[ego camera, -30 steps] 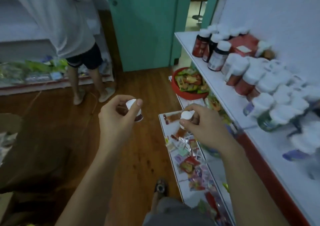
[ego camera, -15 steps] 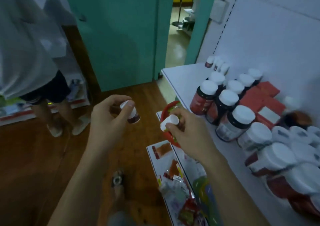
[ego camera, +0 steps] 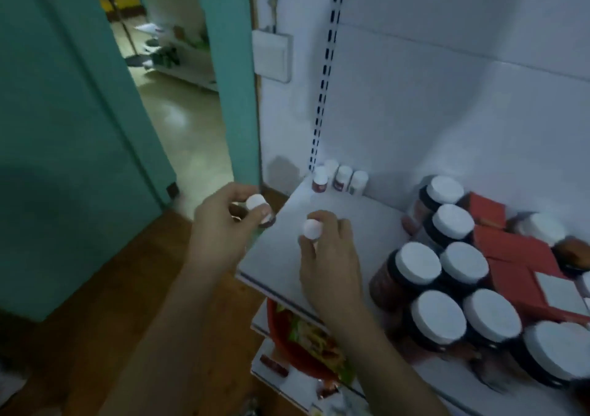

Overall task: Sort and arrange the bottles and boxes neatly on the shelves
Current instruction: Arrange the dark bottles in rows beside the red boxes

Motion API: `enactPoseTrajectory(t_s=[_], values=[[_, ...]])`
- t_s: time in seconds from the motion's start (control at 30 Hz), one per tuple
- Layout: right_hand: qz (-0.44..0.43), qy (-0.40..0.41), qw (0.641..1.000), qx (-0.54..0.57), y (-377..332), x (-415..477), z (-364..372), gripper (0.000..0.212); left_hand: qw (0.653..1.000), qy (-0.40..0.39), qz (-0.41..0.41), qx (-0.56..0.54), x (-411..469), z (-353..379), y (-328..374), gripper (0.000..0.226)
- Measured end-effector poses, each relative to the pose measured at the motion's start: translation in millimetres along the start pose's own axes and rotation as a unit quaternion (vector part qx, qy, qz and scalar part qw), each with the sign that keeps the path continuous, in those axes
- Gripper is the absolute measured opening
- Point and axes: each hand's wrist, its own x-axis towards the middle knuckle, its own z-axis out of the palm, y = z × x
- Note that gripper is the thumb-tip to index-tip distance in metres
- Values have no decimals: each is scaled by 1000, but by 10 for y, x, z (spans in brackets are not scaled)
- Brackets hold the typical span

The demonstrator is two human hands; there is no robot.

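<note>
My left hand [ego camera: 223,224] grips a small dark bottle with a white cap [ego camera: 257,205] just off the left edge of the white shelf [ego camera: 287,256]. Over the shelf's bare left part, my right hand [ego camera: 329,256] pinches a second small white-capped bottle [ego camera: 311,229]. Several small white-capped bottles [ego camera: 340,177] stand in the shelf's back corner. Larger dark jars with white lids [ego camera: 447,288] crowd the right side, next to red boxes [ego camera: 517,256].
A teal door [ego camera: 64,128] stands open on the left, with a doorway behind it. Below the shelf a red bowl of packets [ego camera: 297,336] sits on a lower shelf. The floor at lower left is brown wood [ego camera: 111,288].
Both hands rose and moved forward with their bottles, from over the lower shelf to the upper shelf's left end. The view tilted up and the person at the left is out of sight.
</note>
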Motion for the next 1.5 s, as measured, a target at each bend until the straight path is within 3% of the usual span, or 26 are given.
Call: enactPoseTrajectory(t_s=[0.1, 0.23, 0.4, 0.53, 0.6, 0.7, 0.8, 0.97, 1.2, 1.5], values=[[76, 79, 994, 1, 97, 304, 114, 32, 995, -89, 44, 1, 448, 319, -26, 26], [130, 173, 976, -18, 291, 595, 200, 33, 966, -196, 167, 16, 763, 863, 67, 24], [182, 221, 958, -6, 529, 807, 261, 33, 940, -221, 252, 68, 865, 1279, -34, 33], [175, 253, 951, 21, 600, 874, 302, 41, 953, -151, 258, 50, 875, 1254, -197, 49], [172, 257, 950, 43, 627, 901, 317, 48, 969, -122, 213, 14, 926, 1211, -276, 66], [203, 224, 949, 87, 682, 977, 322, 66, 975, -184, 119, -25, 1117, 1251, -325, 99], [199, 212, 954, 75, 745, 1064, 333, 79, 968, -215, 130, 8, 1242, 1341, -343, 82], [203, 212, 954, 58, 812, 1160, 380, 62, 969, -194, 153, 19, 1254, 1419, -437, 31], [179, 239, 953, 54, 838, 1172, 395, 50, 969, -174, 175, 18, 1210, 1465, -484, 15], [182, 230, 951, 96, 812, 1137, 379, 44, 975, -149, 162, 41, 1149, 1522, -428, 20]])
